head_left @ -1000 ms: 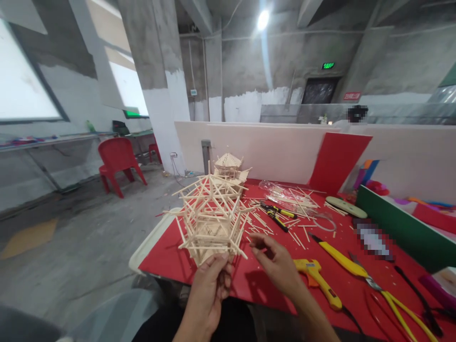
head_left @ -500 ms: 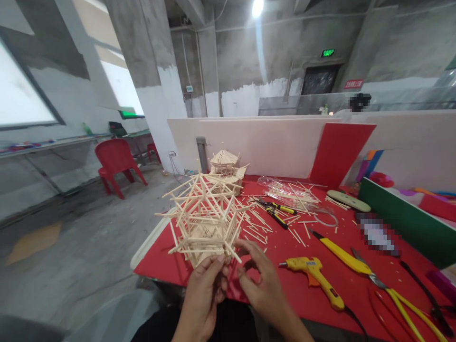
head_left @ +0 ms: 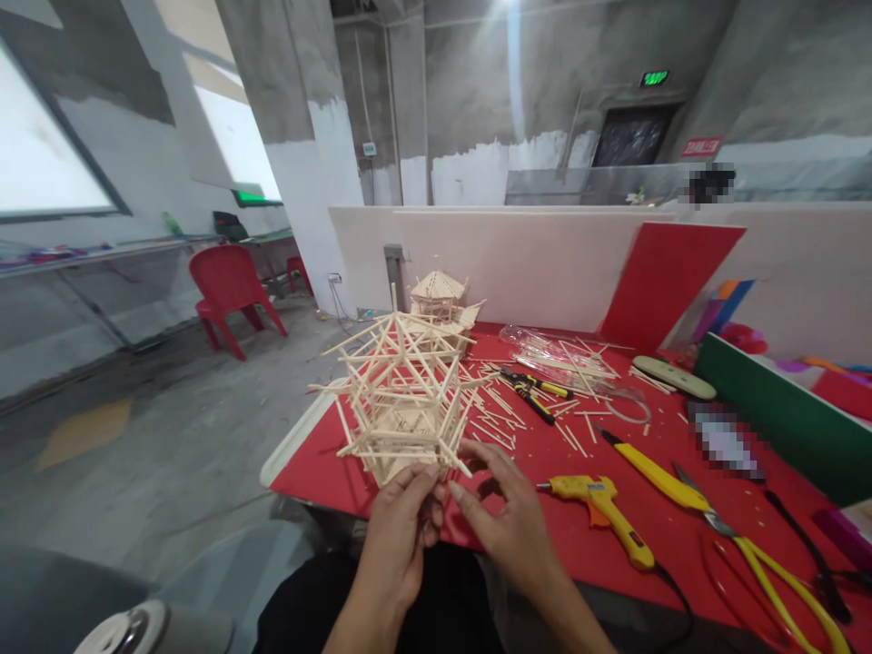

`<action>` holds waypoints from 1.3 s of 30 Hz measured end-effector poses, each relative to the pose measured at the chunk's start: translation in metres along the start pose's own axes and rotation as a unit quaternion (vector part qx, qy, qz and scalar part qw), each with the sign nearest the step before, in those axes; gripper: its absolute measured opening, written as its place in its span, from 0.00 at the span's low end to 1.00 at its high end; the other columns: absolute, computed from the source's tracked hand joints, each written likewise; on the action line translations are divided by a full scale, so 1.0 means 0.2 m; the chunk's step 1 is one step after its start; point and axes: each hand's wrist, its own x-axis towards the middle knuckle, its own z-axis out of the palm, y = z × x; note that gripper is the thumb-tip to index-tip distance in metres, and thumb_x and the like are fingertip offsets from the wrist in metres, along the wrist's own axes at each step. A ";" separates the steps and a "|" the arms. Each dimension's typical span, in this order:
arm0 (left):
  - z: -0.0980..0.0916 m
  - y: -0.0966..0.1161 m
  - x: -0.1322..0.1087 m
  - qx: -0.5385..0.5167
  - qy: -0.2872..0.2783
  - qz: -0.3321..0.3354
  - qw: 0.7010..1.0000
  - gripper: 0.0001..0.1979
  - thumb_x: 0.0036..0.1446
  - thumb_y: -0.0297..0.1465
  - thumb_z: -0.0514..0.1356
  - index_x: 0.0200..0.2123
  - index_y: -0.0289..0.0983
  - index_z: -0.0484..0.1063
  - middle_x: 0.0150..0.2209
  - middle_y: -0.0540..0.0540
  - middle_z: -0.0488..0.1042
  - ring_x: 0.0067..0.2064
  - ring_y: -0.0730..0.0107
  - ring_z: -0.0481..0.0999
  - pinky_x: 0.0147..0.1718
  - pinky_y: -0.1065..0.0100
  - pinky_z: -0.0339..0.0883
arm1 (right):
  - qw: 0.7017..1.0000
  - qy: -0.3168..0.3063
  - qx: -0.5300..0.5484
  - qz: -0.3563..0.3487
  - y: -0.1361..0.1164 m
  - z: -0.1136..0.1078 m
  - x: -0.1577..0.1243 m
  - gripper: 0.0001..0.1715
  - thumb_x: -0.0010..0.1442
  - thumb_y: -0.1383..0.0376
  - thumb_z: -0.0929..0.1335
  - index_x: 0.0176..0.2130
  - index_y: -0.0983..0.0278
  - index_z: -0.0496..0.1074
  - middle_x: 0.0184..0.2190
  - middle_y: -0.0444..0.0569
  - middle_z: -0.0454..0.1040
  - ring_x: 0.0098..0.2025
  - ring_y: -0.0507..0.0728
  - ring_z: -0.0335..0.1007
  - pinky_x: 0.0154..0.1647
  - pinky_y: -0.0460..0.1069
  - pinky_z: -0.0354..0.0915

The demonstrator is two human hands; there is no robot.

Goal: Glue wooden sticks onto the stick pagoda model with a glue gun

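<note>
A pavilion-shaped model of pale wooden sticks stands at the table's near left edge, with a solid hexagonal-looking base and a pointed frame top. My left hand is closed at the front of its base, thumb and forefinger pinched on the edge; the other fingers curl underneath. Beside the model's right front corner is my right hand, its fingers curved and apart. Its fingertips come close to the projecting sticks, and whether they touch is unclear. A yellow glue gun lies right of this hand.
Loose sticks and black-yellow pliers are scattered over the red tabletop. Farther right lie a yellow utility knife and yellow-handled scissors. Behind stands another wooden pavilion. A white-lidded container is low left.
My right thumb has come closer to my left fingertips at the model's base. The whole view has shifted slightly, bringing the white-lidded container into sight at the lower left.
</note>
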 end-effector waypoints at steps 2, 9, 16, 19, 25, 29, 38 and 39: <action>0.00 0.00 0.00 0.002 0.000 0.000 1.000 0.13 0.46 0.37 0.67 0.27 0.34 0.69 0.22 0.52 0.70 0.17 0.83 0.63 0.13 0.80 0.50 | 1.000 0.006 -0.001 0.001 0.00 0.00 0.00 0.21 0.59 0.62 0.67 0.53 0.57 0.66 0.46 0.49 0.72 0.42 0.54 0.70 0.37 0.47 0.70; 0.00 0.00 -0.01 -0.003 -0.004 -0.003 1.000 0.13 0.45 0.36 0.67 0.28 0.34 0.69 0.22 0.52 0.69 0.17 0.83 0.62 0.13 0.80 0.50 | 1.000 0.015 -0.022 -0.011 0.01 0.01 0.00 0.20 0.59 0.61 0.67 0.51 0.59 0.67 0.44 0.50 0.73 0.43 0.56 0.71 0.41 0.49 0.70; -0.01 -0.02 -0.02 -0.018 -0.005 -0.014 1.000 0.11 0.45 0.33 0.66 0.28 0.34 0.68 0.22 0.53 0.69 0.17 0.84 0.63 0.14 0.80 0.48 | 0.999 0.023 -0.025 -0.017 0.02 0.01 -0.01 0.20 0.58 0.62 0.67 0.51 0.59 0.68 0.44 0.50 0.74 0.42 0.55 0.72 0.36 0.47 0.71; -0.02 -0.03 -0.03 -0.036 -0.013 -0.022 0.999 0.11 0.45 0.33 0.66 0.29 0.35 0.68 0.22 0.53 0.69 0.18 0.83 0.63 0.13 0.80 0.48 | 0.999 0.029 -0.037 -0.022 0.01 0.01 -0.01 0.20 0.58 0.62 0.67 0.51 0.59 0.68 0.44 0.51 0.74 0.42 0.55 0.72 0.35 0.47 0.71; -0.01 -0.02 -0.03 -0.019 -0.018 -0.016 1.000 0.11 0.45 0.34 0.66 0.28 0.34 0.68 0.21 0.53 0.69 0.16 0.83 0.61 0.12 0.79 0.47 | 0.998 0.027 -0.050 -0.023 -0.02 -0.01 -0.01 0.20 0.58 0.62 0.67 0.51 0.60 0.69 0.43 0.51 0.74 0.41 0.55 0.73 0.37 0.48 0.71; 0.00 -0.01 -0.02 -0.015 -0.018 -0.004 1.000 0.11 0.45 0.33 0.66 0.29 0.34 0.68 0.22 0.52 0.69 0.17 0.83 0.62 0.12 0.80 0.48 | 0.998 0.029 -0.045 -0.024 -0.02 -0.01 -0.01 0.20 0.58 0.62 0.67 0.51 0.60 0.69 0.43 0.51 0.74 0.41 0.55 0.72 0.36 0.47 0.71; -0.03 -0.04 -0.05 -0.094 -0.073 -0.005 0.993 0.08 0.41 0.26 0.60 0.28 0.37 0.64 0.24 0.51 0.70 0.18 0.80 0.63 0.12 0.78 0.49 | 0.999 0.017 -0.038 -0.010 0.00 0.00 -0.03 0.20 0.58 0.62 0.67 0.51 0.59 0.68 0.45 0.51 0.73 0.42 0.55 0.72 0.37 0.48 0.71; -0.02 -0.04 -0.05 -0.099 -0.077 -0.007 0.992 0.09 0.39 0.24 0.60 0.28 0.36 0.65 0.25 0.51 0.70 0.18 0.80 0.63 0.12 0.78 0.49 | 0.999 0.017 -0.039 -0.009 0.01 0.00 -0.03 0.20 0.58 0.62 0.67 0.51 0.60 0.68 0.45 0.51 0.73 0.43 0.55 0.72 0.38 0.48 0.71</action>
